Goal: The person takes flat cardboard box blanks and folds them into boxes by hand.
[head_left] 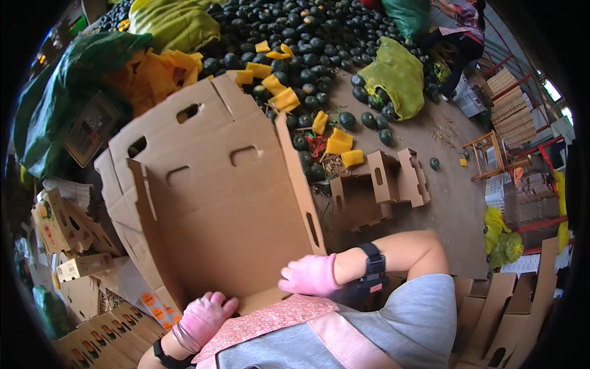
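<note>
In front of my body stands a large brown cardboard box (227,203), partly folded, its far panel and side walls raised and its inside bare. My left hand (206,315), in a pink glove, has its fingers curled over the box's near left edge. At the near right side, my right hand (309,275), gloved in pink as well, is closed at the near flap (261,299), with its fingertips partly hidden. A pink patterned apron (264,323) lies against the box's near edge.
Dark green squashes (307,37) are heaped at the back. Yellow foam pieces (338,141) and smaller folded cartons (359,197) lie on the floor to the right. A green-yellow net sack (396,77) stands beyond. Another person (464,37) works far right. Printed cartons (61,224) are stacked left.
</note>
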`<state>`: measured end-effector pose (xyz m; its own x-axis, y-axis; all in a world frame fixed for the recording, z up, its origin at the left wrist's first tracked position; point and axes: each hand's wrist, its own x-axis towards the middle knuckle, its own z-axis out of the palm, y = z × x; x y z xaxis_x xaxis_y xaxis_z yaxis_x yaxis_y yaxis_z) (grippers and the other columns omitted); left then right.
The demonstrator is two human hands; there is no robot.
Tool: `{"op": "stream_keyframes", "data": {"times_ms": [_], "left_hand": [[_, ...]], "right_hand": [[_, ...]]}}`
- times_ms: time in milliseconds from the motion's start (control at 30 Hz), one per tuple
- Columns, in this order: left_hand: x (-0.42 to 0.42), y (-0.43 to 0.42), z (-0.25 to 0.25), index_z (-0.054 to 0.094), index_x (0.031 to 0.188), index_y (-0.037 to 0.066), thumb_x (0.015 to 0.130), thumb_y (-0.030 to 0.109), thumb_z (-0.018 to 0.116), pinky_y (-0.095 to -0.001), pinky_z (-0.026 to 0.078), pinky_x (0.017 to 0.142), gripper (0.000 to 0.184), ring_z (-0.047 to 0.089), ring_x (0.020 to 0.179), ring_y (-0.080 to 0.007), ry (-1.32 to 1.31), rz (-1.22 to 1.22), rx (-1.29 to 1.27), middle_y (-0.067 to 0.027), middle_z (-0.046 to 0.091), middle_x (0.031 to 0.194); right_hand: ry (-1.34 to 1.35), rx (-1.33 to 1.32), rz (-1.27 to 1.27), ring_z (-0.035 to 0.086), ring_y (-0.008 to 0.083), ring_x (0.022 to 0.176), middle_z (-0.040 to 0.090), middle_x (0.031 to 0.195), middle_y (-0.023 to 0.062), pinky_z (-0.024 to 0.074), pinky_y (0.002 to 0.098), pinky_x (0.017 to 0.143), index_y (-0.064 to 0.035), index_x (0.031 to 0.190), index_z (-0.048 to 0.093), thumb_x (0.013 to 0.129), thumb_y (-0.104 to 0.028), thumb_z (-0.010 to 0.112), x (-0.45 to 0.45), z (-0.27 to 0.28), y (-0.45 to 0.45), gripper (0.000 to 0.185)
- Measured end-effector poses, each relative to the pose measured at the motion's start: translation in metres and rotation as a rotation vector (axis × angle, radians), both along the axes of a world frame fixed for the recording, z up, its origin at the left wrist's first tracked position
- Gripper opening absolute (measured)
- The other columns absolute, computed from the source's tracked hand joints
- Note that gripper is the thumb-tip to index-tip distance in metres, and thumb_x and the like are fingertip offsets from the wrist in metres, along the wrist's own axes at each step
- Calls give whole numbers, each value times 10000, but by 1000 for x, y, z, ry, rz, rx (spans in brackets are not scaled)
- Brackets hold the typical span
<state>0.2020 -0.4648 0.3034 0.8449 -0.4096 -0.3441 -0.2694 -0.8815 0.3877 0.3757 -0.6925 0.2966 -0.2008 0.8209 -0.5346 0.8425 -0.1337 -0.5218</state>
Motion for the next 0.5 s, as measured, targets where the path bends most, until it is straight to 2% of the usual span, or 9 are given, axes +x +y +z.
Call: {"op": "stream_keyframes", "data": {"times_ms": [100,167,233,267,333,367,400,433,500], "left_hand": [[28,46,43,514,1272,71,798,100,605,-406,498,884,484,576,1042,-350,22,8,-460,-178,581,1128],[43,76,41,473,1320,48,800,60,605,-381,423,981,537,539,1120,-313,-605,438,-608,-163,568,1197],[68,108,5,427,1358,37,882,137,578,-343,397,990,509,521,1144,-234,-802,1043,-753,-113,572,1207],[77,133,-14,410,1368,35,906,177,564,-335,395,985,507,522,1119,-213,-686,1106,-858,-100,567,1208],[99,166,-73,399,1384,37,954,307,514,-313,409,946,521,532,1032,-175,-440,1267,-1206,-81,561,1195],[107,164,-80,378,1403,38,954,397,490,-319,416,931,586,504,1065,-205,-325,1257,-1004,-117,507,1271],[110,149,-84,339,1432,48,937,546,435,-351,406,967,708,416,1206,-245,-399,1139,-670,-151,409,1376],[105,152,-99,319,1444,34,940,608,372,-370,315,1077,766,411,1281,-255,-453,971,-1082,-149,389,1397],[108,137,-68,222,1466,8,857,766,276,-461,152,1139,974,201,1382,-289,-340,1064,-929,-181,374,1423]], "right_hand": [[236,178,46,597,321,933,606,955,144,511,409,782,-61,1017,589,784,-250,657,39,30,3,307],[184,629,-187,593,291,896,604,939,125,506,385,748,-88,1038,594,791,-308,678,73,45,12,341],[-317,918,-813,593,257,807,583,905,107,495,356,718,-64,1038,586,776,-315,722,103,47,24,387],[-331,971,-1022,575,231,783,564,913,102,488,339,702,-41,1110,552,747,-281,761,121,33,31,482],[-282,1070,-1076,565,219,792,541,980,99,485,318,701,-32,1247,469,725,-239,783,138,7,43,643],[-316,1116,-1093,563,209,813,538,1011,95,485,316,715,-38,1283,447,729,-228,782,139,1,48,675],[-134,1110,-1240,562,199,869,537,1042,88,484,317,757,-28,1291,439,734,-218,779,138,-5,51,680],[61,1090,-1373,561,188,924,537,1072,81,483,319,798,-17,1298,431,740,-208,777,137,-12,50,684],[363,1133,-1203,575,155,992,538,1218,111,460,315,917,62,1293,446,793,-301,732,158,-49,37,680]]}}
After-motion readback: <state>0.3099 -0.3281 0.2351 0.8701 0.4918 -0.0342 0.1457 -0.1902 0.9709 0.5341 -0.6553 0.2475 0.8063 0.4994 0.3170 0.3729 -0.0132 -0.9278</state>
